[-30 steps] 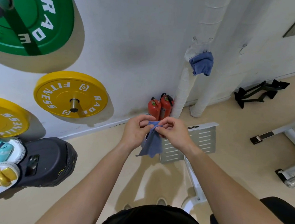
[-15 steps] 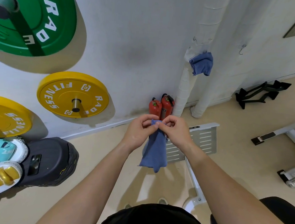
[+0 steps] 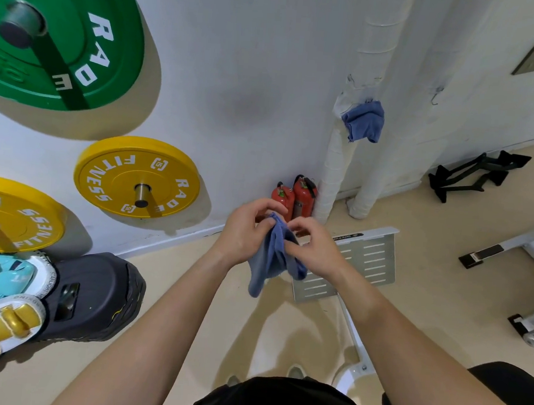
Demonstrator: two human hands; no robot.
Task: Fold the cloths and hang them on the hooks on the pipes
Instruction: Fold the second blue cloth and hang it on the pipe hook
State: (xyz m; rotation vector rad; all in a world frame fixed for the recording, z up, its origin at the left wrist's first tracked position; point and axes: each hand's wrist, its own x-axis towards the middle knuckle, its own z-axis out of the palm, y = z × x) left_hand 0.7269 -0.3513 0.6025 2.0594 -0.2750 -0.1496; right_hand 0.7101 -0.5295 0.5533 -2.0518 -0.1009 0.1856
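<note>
A small blue cloth [image 3: 269, 260] hangs between my hands in front of my chest. My left hand [image 3: 244, 232] pinches its top corner between thumb and fingers. My right hand [image 3: 314, 249] grips the cloth's right side with curled fingers, so it drapes in a loose fold. A second blue cloth [image 3: 363, 120] hangs from a hook on the left white wrapped pipe [image 3: 334, 163]. On the right pipe [image 3: 391, 148] a bare metal hook [image 3: 435, 97] sticks out, higher up.
Two red fire extinguishers [image 3: 295, 195] stand at the pipe's foot. Green [image 3: 64, 36] and yellow weight plates [image 3: 136, 176] hang on wall pegs at left. A grey perforated machine plate [image 3: 363, 261], a black rack [image 3: 472, 177] and a bench frame [image 3: 511, 250] sit on the floor.
My hands have drawn slightly apart; my right hand slid down the cloth's side, and the cloth now drapes in a wider loose fold.
</note>
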